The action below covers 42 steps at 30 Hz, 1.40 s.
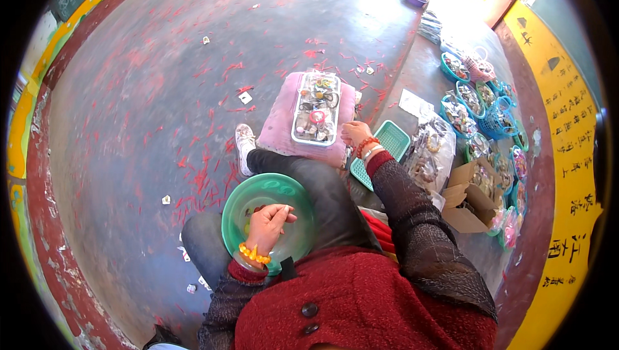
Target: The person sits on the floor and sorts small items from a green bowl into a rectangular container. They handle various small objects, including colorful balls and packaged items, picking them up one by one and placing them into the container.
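Observation:
My left hand (265, 224) hovers over a green plastic basin (233, 203) in my lap, its thumb and fingers pressed together. Whatever they may hold is too small to make out. A few small, dark reddish items (259, 209) lie in the basin, partly hidden by that hand. Beside the right edge of a white tray (298, 136), my right hand (356, 134) has its fingers curled together; I cannot see what is in them. The tray rests on a pink cushion (278, 112) and holds several small trinkets, among them a pinkish-red ring-shaped piece (317, 117).
A teal plastic basket (393, 138) lies right of the cushion, near clear bags (431, 150) of goods. Farther right stand an open cardboard box (469, 211) and several filled baskets (500, 121) along the wall. Red scraps (203, 176) litter the floor at left.

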Available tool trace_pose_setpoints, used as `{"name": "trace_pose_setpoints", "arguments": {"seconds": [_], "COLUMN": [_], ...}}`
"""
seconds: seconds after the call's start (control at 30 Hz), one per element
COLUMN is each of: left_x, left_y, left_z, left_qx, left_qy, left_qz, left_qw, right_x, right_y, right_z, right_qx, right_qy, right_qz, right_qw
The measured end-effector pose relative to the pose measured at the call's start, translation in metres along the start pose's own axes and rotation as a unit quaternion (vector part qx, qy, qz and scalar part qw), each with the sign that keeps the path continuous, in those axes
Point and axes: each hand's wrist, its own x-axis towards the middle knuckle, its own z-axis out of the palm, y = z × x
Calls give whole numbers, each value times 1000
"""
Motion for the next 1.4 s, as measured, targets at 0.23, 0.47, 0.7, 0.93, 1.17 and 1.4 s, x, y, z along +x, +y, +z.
{"name": "trace_pose_setpoints", "arguments": {"seconds": [0.23,0.47,0.7,0.93,1.17,1.4], "left_x": [2,4,-11,-5,-1,17], "left_y": [-2,-3,40,12,0,-18], "left_z": [1,2,-27,-64,-80,-103], "left_qx": [-9,-15,483,442,460,434], "left_qy": [7,17,270,227,190,165], "left_qz": [3,-2,388,117,119,124], "left_qw": [1000,1000,737,860,859,877], "right_x": [89,131,47,28,-66,-176], "right_y": [8,22,-33,-42,-82,-95], "right_z": [2,-4,18,-15,-79,-189], "right_qx": [-92,-262,-58,46,48,32], "right_qy": [-80,-156,-49,-36,-22,70], "right_qz": [8,-110,42,32,-25,-50], "right_qw": [993,946,996,998,998,996]}}
